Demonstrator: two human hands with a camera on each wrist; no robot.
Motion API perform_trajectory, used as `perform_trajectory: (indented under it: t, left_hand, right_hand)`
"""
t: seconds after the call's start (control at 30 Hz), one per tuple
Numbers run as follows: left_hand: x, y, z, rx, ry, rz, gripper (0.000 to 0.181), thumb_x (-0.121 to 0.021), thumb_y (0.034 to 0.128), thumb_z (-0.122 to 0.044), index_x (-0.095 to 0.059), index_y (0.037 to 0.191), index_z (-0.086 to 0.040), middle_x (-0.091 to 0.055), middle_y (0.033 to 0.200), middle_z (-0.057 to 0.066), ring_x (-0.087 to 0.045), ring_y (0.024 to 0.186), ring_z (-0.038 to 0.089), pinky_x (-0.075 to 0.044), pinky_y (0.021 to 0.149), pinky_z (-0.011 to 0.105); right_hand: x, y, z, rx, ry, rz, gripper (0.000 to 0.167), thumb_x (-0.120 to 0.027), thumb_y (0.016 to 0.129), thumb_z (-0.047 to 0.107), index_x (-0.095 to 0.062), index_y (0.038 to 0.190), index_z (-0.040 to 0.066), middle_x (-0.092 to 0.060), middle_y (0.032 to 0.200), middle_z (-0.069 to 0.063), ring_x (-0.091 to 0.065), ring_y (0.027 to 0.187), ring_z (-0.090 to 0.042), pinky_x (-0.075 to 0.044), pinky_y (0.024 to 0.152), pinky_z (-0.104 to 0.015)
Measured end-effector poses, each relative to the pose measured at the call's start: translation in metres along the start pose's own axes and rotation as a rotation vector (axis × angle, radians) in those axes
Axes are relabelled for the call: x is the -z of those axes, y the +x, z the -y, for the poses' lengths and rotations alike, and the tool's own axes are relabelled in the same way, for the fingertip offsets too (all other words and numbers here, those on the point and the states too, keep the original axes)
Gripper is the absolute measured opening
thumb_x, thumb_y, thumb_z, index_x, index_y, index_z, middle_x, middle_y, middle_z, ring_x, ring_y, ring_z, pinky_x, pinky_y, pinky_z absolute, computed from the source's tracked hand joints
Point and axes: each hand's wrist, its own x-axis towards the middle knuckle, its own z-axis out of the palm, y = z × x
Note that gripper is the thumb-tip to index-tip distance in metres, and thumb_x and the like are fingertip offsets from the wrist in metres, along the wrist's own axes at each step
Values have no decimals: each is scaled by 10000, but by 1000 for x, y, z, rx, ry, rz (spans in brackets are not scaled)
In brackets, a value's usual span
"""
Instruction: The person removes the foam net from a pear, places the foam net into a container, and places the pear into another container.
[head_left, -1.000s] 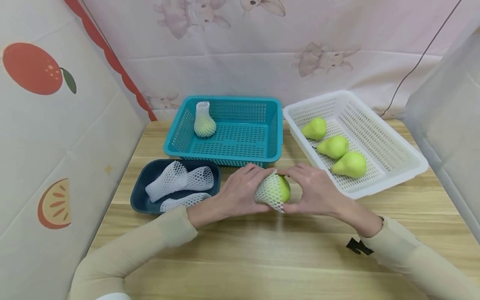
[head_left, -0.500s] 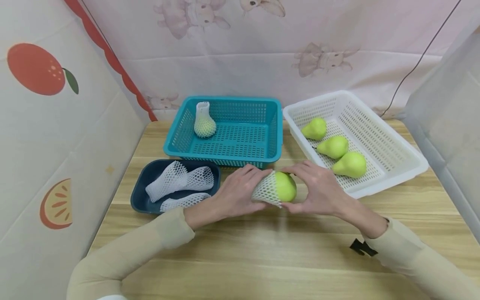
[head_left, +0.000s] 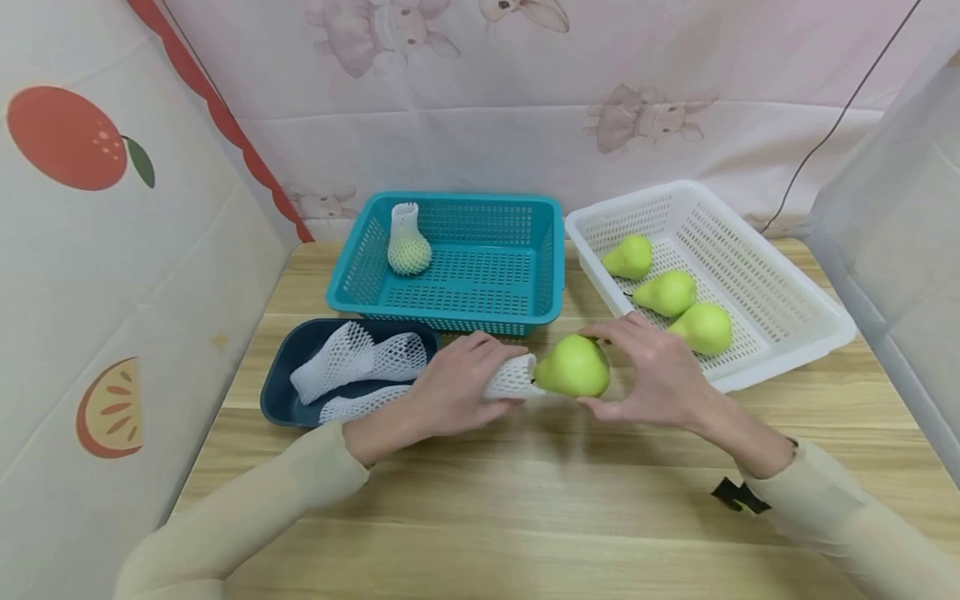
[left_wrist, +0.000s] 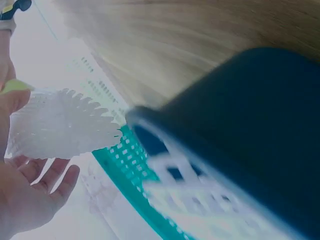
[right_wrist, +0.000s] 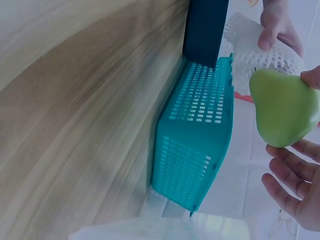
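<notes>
My left hand grips a white foam net sleeve, whose mouth faces the pear's narrow end. With thumb and fingertips, my right hand holds a green pear by its wide end. In the right wrist view the whole pear shows bare, its stem at the mouth of the sleeve. The left wrist view shows the sleeve between thumb and fingers of my left hand. Both are held over the wooden table, in front of the baskets.
A teal basket at the back holds one netted pear. In the white basket at the right lie three bare pears. Several net sleeves lie in a dark blue tray at the left.
The pear has come out of the sleeve, which covered most of it before. My left hand has moved left with the sleeve, and my right hand has moved slightly right with the pear.
</notes>
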Motion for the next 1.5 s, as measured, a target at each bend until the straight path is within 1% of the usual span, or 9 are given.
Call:
perform_trajectory:
  t: [0.17, 0.3, 0.57, 0.7, 0.93, 1.1, 1.23, 1.33, 1.5]
  left_hand:
    - [12, -11, 8, 30, -31, 48, 626, -863, 873, -405, -635, 1389, -136, -725, 1247, 44, -643, 1102, 210, -581, 921, 375]
    - [20, -20, 15, 48, -49, 72, 622, -853, 886, -392, -624, 1402, -131, -711, 1251, 57, -639, 1110, 222, -578, 927, 398]
    - [40, -39, 30, 81, -17, 61, 662, -848, 890, -398, -601, 1433, -110, -702, 1261, 91, -633, 1108, 250, -576, 937, 434]
    - [48, -50, 38, 135, 1, 66, 676, -863, 877, -388, -591, 1436, -122, -703, 1262, 91, -625, 1123, 261, -574, 938, 448]
    - [63, -67, 51, 232, 0, 60, 657, -895, 854, -319, -611, 1406, -105, -720, 1256, 96, -636, 1141, 284, -577, 942, 496]
    - [74, -79, 59, 317, 21, 79, 653, -900, 845, -276, -616, 1405, -96, -715, 1272, 117, -627, 1147, 310, -574, 948, 517]
    - [79, -89, 66, 369, 30, 110, 604, -881, 862, -256, -635, 1385, -81, -720, 1267, 141, -623, 1144, 334, -567, 943, 529]
    - [80, -96, 70, 380, 36, 137, 539, -865, 875, -232, -660, 1348, -75, -731, 1254, 156, -626, 1130, 347, -553, 951, 543]
    - [82, -103, 75, 363, 77, 163, 474, -863, 860, -172, -700, 1292, -67, -748, 1233, 166, -639, 1136, 371, -527, 996, 575]
  right_hand:
    - [4, -1, -3, 12, 0, -15, 793, -900, 616, 558, -721, 1225, 83, -798, 1095, -72, -696, 924, -221, -597, 716, -378]
    - [6, -2, -5, 14, -1, -21, 781, -888, 633, 573, -725, 1218, 81, -800, 1089, -74, -694, 927, -213, -597, 722, -388]
    - [10, -6, -9, 2, -9, -19, 771, -853, 679, 615, -727, 1242, 104, -800, 1084, -56, -693, 944, -209, -597, 722, -390]
    - [11, -7, -10, -3, -12, -20, 771, -812, 723, 664, -730, 1240, 99, -798, 1059, -44, -690, 936, -209, -590, 717, -382]
    - [13, -9, -11, -21, -11, -22, 766, -848, 684, 623, -732, 1236, 105, -792, 1035, -38, -686, 918, -224, -579, 707, -382]
    - [13, -10, -12, -27, -16, -25, 759, -863, 663, 597, -736, 1234, 113, -789, 1027, -31, -681, 914, -226, -575, 705, -385]
    - [13, -11, -13, -32, -21, -29, 750, -856, 669, 601, -738, 1237, 125, -789, 1038, -31, -682, 931, -218, -582, 709, -395]
    - [13, -12, -14, -35, -25, -30, 748, -838, 689, 625, -736, 1241, 131, -791, 1055, -35, -685, 958, -216, -589, 717, -407]
    - [14, -13, -15, -38, -33, -31, 764, -751, 761, 727, -734, 1239, 131, -793, 1077, -42, -684, 981, -220, -595, 725, -418]
